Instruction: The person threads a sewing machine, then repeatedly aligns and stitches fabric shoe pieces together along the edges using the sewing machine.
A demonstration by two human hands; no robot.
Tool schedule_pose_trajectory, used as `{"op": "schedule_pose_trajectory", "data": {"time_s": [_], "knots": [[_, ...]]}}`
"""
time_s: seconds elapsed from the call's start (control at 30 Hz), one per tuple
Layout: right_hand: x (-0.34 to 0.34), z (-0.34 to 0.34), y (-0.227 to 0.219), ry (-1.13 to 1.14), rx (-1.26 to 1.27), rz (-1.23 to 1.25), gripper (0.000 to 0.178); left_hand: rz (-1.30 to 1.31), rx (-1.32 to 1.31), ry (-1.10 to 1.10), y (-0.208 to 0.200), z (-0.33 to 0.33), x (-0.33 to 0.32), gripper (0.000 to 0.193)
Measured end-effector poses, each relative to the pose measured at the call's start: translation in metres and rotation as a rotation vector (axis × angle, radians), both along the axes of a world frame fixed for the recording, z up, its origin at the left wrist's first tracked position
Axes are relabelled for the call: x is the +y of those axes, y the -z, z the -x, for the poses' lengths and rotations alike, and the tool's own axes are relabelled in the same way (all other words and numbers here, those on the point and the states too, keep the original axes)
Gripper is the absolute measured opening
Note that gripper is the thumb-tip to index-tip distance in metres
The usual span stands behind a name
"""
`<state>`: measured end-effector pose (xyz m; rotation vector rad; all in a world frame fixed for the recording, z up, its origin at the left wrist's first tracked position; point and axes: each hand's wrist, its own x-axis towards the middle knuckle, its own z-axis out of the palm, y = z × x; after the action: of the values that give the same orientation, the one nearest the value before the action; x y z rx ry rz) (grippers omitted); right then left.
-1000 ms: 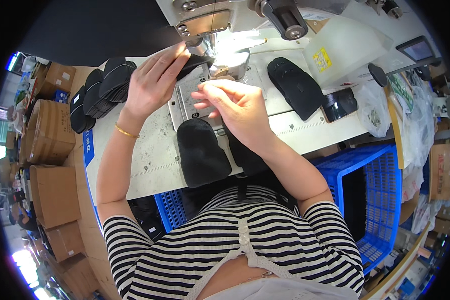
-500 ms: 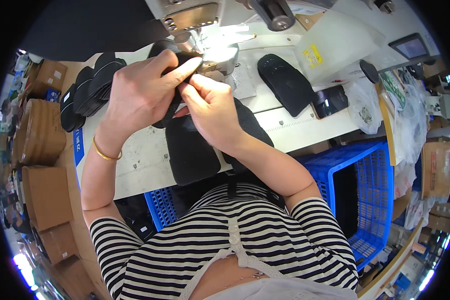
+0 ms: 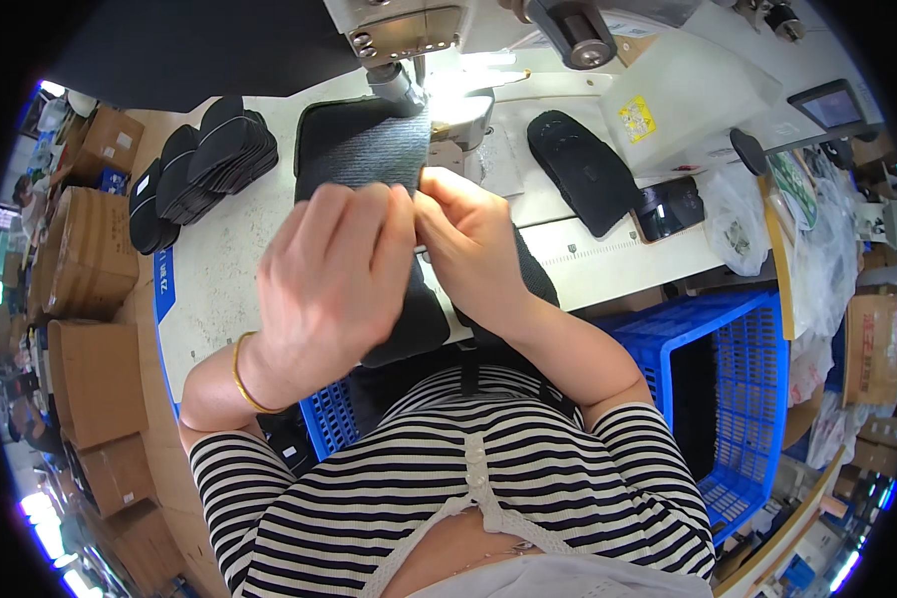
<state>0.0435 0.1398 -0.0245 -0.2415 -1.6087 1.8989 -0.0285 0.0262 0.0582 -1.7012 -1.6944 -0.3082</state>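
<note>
A black fabric piece [image 3: 354,145] with rounded corners lies on the sewing machine's bed, its right edge beneath the lit needle area [image 3: 424,95]. My left hand [image 3: 334,279], a gold bangle on its wrist, is closed with fingers curled at the piece's near right corner. My right hand [image 3: 468,234] pinches that same edge between thumb and forefinger, touching the left fingertips. Exactly what lies between the left fingers is hidden. Below the hands, more black padded fabric [image 3: 409,329] hangs over the table's front edge.
Stacks of black fabric pieces [image 3: 204,159] stand at the left. To the right lie a black shoe-shaped piece [image 3: 583,174], a phone-like dark object [image 3: 670,207] and a plastic bag [image 3: 738,229]. A blue crate [image 3: 658,334] stands below right; cardboard boxes [image 3: 95,384] line the left.
My left hand has drawn back toward me from the needle, uncovering the fabric piece under it. My right hand has shifted slightly right and nearer. The whole view has moved a little.
</note>
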Motion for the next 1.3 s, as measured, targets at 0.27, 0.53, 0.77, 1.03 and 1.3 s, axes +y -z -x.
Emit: {"op": "schedule_pose_trajectory", "data": {"time_s": [0.27, 0.53, 0.77, 1.03, 1.3], "knots": [[0.006, -0.024, -0.015, -0.027, -0.076, 0.03, 0.019, -0.119, -0.042, 0.119, 0.016, -0.003, 0.008, 0.044], [0.007, -0.009, -0.017, -0.085, 0.043, 0.159, 0.021, -0.113, -0.044, 0.09, 0.014, 0.01, 0.027, 0.037], [0.011, -0.002, -0.019, -0.074, 0.049, 0.179, 0.02, -0.135, -0.052, 0.076, 0.015, 0.018, 0.034, 0.036], [0.014, -0.012, -0.02, -0.08, 0.03, 0.114, 0.019, -0.133, -0.321, 0.136, 0.011, 0.019, 0.018, 0.032], [0.046, -0.087, 0.063, 0.472, -0.548, -1.069, 0.078, -0.408, -2.315, 0.299, 0.056, 0.108, 0.005, 0.025]]}}
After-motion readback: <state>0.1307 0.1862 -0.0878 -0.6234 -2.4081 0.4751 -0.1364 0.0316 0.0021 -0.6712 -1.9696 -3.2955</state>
